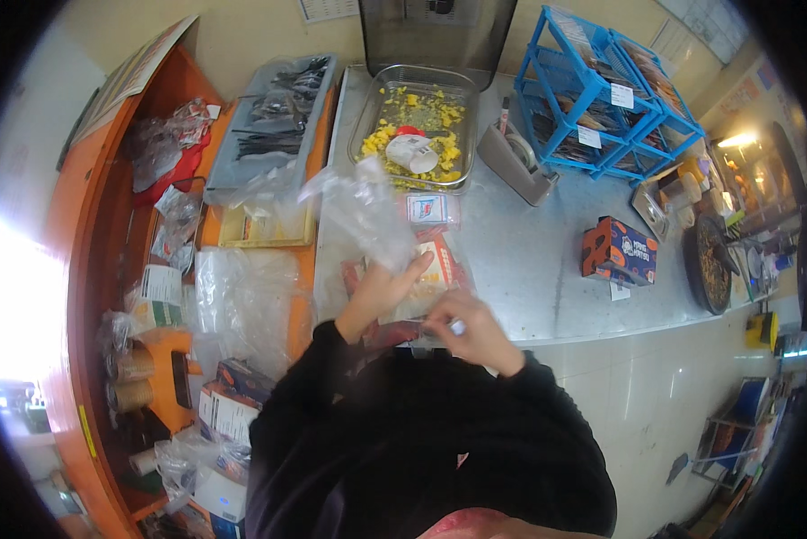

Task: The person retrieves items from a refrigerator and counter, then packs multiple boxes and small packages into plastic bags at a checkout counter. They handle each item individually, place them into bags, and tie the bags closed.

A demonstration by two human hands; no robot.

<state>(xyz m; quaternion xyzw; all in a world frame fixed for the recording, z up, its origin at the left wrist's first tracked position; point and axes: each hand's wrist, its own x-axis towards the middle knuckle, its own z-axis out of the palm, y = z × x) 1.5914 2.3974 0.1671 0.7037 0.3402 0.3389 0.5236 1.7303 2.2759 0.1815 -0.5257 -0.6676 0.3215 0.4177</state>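
My left hand [383, 293] holds a clear plastic bag [369, 215], blurred, that rises above the fingers towards the trays. My right hand [469, 329] is close by at the counter's near edge, fingers bent together, with a small whitish thing at them that is too blurred to name. Below and between the hands lie printed plastic packets [444, 259] in red, white and orange. Just beyond them is a small packet with a blue and white label [428, 209]. Farther back a glass tray [470, 141] holds yellow crumbled food and a white printed cup [411, 153] on its side.
A grey tape dispenser [511, 162] and blue basket racks [578, 101] stand on the metal counter [531, 269], with a printed box [619, 250] at right. Left are a grey cutlery tray [221, 165], a yellowish tray [268, 232] and stacked clear bags [245, 303] beside an orange shelf [93, 269].
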